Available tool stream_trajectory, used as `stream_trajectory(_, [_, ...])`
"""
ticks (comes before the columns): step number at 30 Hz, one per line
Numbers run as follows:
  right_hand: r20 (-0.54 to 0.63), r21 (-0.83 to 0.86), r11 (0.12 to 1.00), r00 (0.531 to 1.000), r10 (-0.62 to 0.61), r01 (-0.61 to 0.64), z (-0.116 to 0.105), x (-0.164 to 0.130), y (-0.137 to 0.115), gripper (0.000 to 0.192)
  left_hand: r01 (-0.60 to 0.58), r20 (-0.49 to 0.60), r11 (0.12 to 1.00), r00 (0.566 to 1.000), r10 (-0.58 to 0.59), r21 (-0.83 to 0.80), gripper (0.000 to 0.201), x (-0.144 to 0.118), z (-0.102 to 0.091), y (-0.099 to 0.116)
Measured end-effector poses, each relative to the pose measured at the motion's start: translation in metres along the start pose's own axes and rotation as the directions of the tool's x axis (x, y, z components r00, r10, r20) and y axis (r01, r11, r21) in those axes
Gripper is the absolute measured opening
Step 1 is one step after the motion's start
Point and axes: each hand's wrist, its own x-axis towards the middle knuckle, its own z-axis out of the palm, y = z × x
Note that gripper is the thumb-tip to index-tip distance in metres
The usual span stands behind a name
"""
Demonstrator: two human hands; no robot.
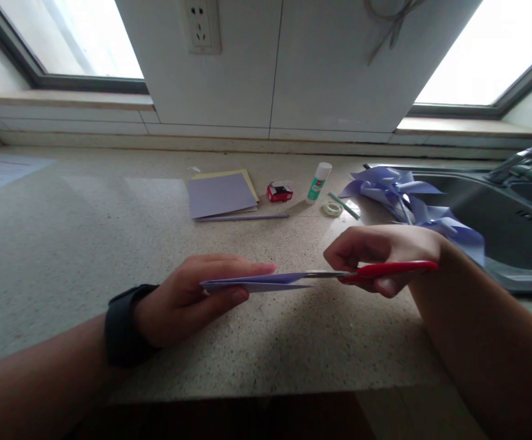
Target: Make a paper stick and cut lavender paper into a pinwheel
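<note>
My left hand (202,299), with a dark watch (131,327) on its wrist, pinches a folded sheet of purple paper (257,282) between thumb and fingers. The paper is seen edge-on, its layers slightly apart at the right end. Red-handled scissors (389,269) are in my right hand (380,256), its fingers curled round the handles. Their metal blades point left and meet the paper's right edge. Whether the blades have cut into it I cannot tell. Both hands are above the speckled countertop (156,232).
Behind my hands lie a stack of purple and yellow paper (222,194), a purple stick (247,217), a small red box (279,192), a standing glue stick (318,183), a tape roll (332,209) and a green stick (343,205). Purple pinwheels (394,186) rest beside the sink (513,226) at right.
</note>
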Motion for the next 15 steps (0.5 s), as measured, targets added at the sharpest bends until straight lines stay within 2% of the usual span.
stream_trajectory(8, [0.025, -0.005, 1.000, 1.000, -0.008, 0.009, -0.0002, 0.0031, 0.0012, 0.050, -0.021, 0.067, 0.998, 0.997, 0.025, -0.067, 0.039, -0.0032, -0.0004, -0.0068])
stream_trajectory(15, [0.069, 0.021, 1.000, 0.997, -0.020, 0.018, -0.0007, 0.0064, 0.0010, 0.047, -0.034, 0.067, 0.999, 0.997, 0.036, -0.033, 0.039, -0.0016, 0.0004, -0.0036])
